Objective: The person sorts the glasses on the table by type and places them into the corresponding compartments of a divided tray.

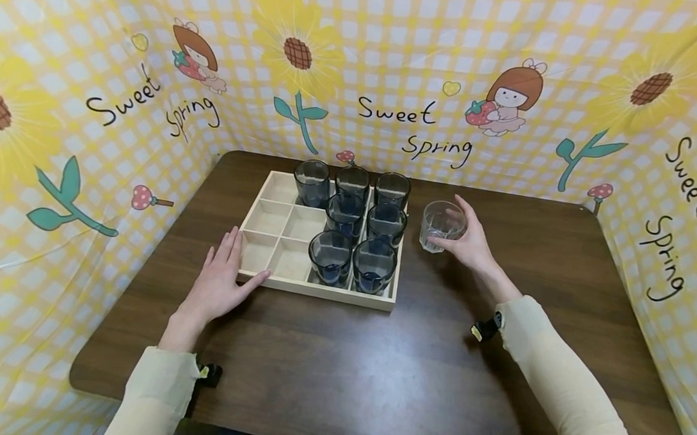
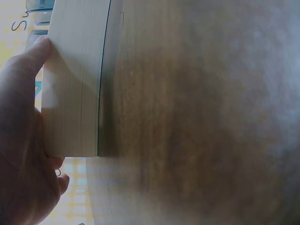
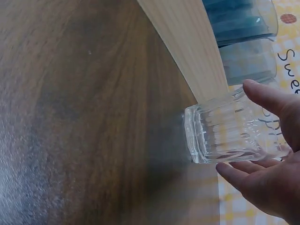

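In the head view my right hand (image 1: 470,242) grips a clear drinking glass (image 1: 443,224) between thumb and fingers, just right of the tray. The right wrist view shows that glass (image 3: 225,133) tilted, its thick faceted base toward the tabletop. My left hand (image 1: 218,286) rests at the front left corner of a pale wooden tray (image 1: 328,295), fingers stretched along its side and thumb over the front wall (image 2: 75,84). Dividers split the tray into compartments. Several dark tinted glasses, such as this front one (image 1: 375,266), stand upright in its middle and right compartments.
The tray lies on a dark brown wooden table (image 1: 353,364) with rounded corners. A yellow checked cloth (image 1: 389,69) with printed flowers and lettering hangs behind the table and along both sides. The left compartments (image 1: 266,217) show their pale wooden floors.
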{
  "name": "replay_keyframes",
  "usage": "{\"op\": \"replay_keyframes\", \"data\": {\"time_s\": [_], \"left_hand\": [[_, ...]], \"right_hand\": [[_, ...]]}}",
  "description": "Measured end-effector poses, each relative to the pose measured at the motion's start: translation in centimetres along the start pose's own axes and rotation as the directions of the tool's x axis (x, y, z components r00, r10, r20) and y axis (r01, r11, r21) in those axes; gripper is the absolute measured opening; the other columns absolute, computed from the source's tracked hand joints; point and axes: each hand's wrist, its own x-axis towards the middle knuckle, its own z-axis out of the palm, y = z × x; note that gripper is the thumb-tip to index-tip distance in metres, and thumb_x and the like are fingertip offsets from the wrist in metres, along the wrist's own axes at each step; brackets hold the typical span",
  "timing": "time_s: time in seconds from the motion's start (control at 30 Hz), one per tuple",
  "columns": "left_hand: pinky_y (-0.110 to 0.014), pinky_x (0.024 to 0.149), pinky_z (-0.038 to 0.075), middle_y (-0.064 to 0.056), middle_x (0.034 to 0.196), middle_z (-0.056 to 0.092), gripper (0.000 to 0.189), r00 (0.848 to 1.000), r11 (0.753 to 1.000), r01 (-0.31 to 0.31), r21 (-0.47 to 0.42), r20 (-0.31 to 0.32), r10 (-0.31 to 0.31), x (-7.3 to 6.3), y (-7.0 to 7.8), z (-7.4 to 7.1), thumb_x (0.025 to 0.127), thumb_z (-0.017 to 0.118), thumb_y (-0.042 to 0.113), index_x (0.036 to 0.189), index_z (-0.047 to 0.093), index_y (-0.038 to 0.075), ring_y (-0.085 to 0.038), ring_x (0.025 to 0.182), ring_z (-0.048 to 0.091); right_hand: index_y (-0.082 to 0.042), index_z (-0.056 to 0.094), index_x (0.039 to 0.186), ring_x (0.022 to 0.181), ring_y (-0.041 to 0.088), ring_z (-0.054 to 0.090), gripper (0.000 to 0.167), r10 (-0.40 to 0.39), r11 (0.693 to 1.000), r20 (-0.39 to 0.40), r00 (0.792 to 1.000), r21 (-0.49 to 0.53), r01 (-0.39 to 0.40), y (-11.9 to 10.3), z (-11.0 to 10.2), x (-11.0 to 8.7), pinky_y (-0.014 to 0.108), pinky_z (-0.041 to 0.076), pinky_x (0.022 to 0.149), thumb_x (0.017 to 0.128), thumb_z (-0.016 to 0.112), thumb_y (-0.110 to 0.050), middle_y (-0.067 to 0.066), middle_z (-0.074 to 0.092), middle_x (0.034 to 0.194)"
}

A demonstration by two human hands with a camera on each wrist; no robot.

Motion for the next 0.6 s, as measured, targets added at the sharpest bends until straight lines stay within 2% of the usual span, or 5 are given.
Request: {"op": "replay_keyframes", "data": {"time_s": [0.17, 0.27, 0.33, 0.4, 0.6], "left_hand": [[-0.075, 0.135, 0.014, -0.03, 0.184, 0.006, 0.114, 1.0, 1.0, -0.003, -0.004, 0.002, 0.003, 0.1, 0.1, -0.2, 0.106, 0.06, 0.065, 0.174, 0.002, -0.006, -0.053, 0.17, 0.012], [-0.075, 0.135, 0.014, -0.031, 0.183, 0.007, 0.114, 1.0, 1.0, -0.003, -0.005, 0.001, 0.003, 0.2, 0.1, -0.2, 0.106, 0.061, 0.065, 0.174, 0.003, -0.007, -0.053, 0.17, 0.012], [-0.075, 0.135, 0.014, -0.031, 0.183, 0.007, 0.114, 1.0, 1.0, -0.001, -0.006, 0.004, 0.001, 0.2, 0.2, -0.2, 0.106, 0.06, 0.065, 0.174, 0.003, -0.007, -0.053, 0.17, 0.012], [-0.074, 0.135, 0.013, -0.031, 0.183, 0.005, 0.114, 1.0, 1.0, 0.003, -0.008, 0.012, -0.003, 0.2, 0.2, -0.2, 0.106, 0.06, 0.066, 0.174, 0.002, -0.006, -0.053, 0.17, 0.011], [-0.074, 0.135, 0.013, -0.031, 0.183, 0.005, 0.115, 1.0, 1.0, 0.004, -0.004, 0.017, -0.003, 0.3, 0.1, 0.0, 0.106, 0.06, 0.066, 0.173, 0.002, -0.007, -0.053, 0.17, 0.011]], "right_hand": [[-0.002, 0.043, 0.166, 0.131, 0.046, 0.07, 0.092, -0.025, 0.997, -0.038, 0.999, -0.079, 0.022, -0.7, -0.6, 0.9, 0.017, 0.048, 0.095, 0.088, 0.092, -0.007, 0.03, 0.069, 0.144], [-0.002, 0.049, 0.163, 0.11, 0.018, 0.08, 0.086, -0.034, 0.997, -0.056, 0.998, -0.066, 0.03, -2.0, -1.4, 1.7, 0.013, 0.053, 0.091, 0.089, 0.092, -0.012, 0.029, 0.074, 0.137], [-0.004, 0.05, 0.163, 0.098, 0.0, 0.075, 0.085, -0.043, 0.997, -0.079, 0.996, -0.071, 0.037, -3.5, -2.0, 2.1, 0.008, 0.051, 0.085, 0.09, 0.092, -0.018, 0.027, 0.076, 0.134], [-0.005, 0.053, 0.161, 0.086, -0.013, 0.066, 0.083, -0.063, 0.996, -0.113, 0.992, -0.076, 0.055, -5.2, -2.6, 2.5, 0.009, 0.053, 0.08, 0.091, 0.092, -0.023, 0.026, 0.077, 0.13], [-0.006, 0.058, 0.158, 0.083, -0.008, 0.068, 0.08, -0.128, 0.99, -0.19, 0.974, -0.09, 0.112, -11.0, -3.0, 3.9, 0.014, 0.055, 0.082, 0.092, 0.091, -0.035, 0.019, 0.081, 0.115]]}}
